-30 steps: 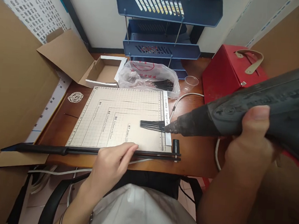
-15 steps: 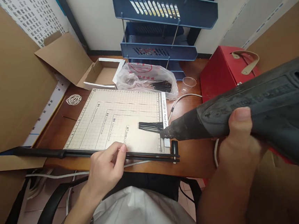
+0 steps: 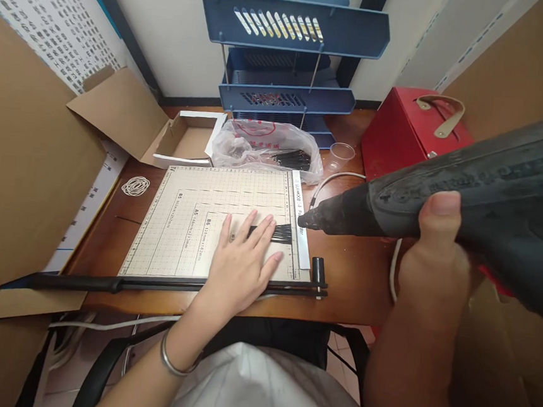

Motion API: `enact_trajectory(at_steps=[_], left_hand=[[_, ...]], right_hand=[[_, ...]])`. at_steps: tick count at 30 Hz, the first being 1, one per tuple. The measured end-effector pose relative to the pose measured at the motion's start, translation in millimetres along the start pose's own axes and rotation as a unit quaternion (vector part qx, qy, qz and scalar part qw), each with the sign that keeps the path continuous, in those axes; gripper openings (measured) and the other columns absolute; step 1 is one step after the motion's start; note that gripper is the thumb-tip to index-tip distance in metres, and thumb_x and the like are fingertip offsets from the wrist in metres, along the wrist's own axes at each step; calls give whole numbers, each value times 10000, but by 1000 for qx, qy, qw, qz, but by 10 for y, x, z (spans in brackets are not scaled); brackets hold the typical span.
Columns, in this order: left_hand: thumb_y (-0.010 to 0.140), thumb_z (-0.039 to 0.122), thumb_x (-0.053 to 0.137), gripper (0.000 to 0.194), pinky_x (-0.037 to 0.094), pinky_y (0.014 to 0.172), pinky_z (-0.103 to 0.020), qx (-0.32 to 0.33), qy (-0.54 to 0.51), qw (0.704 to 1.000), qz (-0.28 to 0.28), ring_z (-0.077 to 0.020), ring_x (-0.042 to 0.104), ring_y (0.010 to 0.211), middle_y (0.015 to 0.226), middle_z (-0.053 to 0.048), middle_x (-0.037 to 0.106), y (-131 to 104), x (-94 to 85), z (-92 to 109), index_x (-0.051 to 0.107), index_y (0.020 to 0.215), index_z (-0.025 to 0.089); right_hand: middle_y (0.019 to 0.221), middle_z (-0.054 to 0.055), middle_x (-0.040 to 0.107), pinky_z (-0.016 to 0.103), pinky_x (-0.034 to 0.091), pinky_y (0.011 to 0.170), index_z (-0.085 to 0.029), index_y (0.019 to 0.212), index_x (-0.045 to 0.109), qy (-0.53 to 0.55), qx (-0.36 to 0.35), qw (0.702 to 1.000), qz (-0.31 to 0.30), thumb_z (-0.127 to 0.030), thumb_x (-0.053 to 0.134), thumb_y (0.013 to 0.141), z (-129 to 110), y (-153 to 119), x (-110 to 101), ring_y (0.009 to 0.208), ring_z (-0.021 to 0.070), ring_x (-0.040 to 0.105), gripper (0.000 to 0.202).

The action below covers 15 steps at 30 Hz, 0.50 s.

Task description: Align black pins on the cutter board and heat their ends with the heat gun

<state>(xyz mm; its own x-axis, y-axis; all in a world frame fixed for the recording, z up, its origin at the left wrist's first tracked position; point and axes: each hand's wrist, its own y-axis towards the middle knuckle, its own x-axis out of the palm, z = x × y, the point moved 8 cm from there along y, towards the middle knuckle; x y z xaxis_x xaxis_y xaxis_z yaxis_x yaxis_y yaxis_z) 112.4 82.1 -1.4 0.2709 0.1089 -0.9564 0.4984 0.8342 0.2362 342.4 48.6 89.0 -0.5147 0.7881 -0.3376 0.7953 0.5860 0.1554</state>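
Observation:
My right hand (image 3: 437, 262) is wrapped round a large black hot glue gun (image 3: 467, 189), its thumb along the near side. The tapered nozzle points left, with its tip over the white strip at the right edge of the paper cutter (image 3: 175, 220). My left hand (image 3: 242, 261) lies palm down on the cutter board, fingers spread. Under and beside its fingertips is a row of thin black strands (image 3: 282, 233). Their left part is mostly hidden by the hand. The cutter's black blade arm (image 3: 160, 284) lies down along the near edge.
Behind the cutter sit a plastic bag (image 3: 224, 145) with more black strands, an open cardboard box (image 3: 189, 139) and a clear cup (image 3: 341, 154). A blue tray rack (image 3: 291, 25) and a red case (image 3: 397, 122) stand farther back. Coiled white cord (image 3: 135, 186) lies left.
My left hand, pinched near the blade arm before, has moved up and flattened over the black strands. The glue gun's nozzle has shifted slightly up, away from the strand ends.

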Motion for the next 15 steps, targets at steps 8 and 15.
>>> enact_trajectory(at_steps=[8, 15], left_hand=[[1080, 400, 438, 553, 159, 1272, -615, -38, -7, 998, 50, -347, 274, 1573, 1654, -124, 397, -241, -278, -336, 399, 1574, 154], [1039, 277, 537, 301, 450, 684, -306, -150, -64, 964, 210, -171, 605, 687, 707, -20, 656, -436, -593, -762, 614, 760, 194]], right_hand=[[1530, -15, 557, 445, 97, 1337, -340, 1341, 664, 27, -88, 995, -32, -697, 614, 808, -86, -21, 129, 1590, 253, 266, 643], [1510, -1, 579, 505, 195, 1313, -363, 1332, 664, 11, -33, 997, -71, -667, 536, 879, 54, -47, 251, 1548, 281, 352, 561]])
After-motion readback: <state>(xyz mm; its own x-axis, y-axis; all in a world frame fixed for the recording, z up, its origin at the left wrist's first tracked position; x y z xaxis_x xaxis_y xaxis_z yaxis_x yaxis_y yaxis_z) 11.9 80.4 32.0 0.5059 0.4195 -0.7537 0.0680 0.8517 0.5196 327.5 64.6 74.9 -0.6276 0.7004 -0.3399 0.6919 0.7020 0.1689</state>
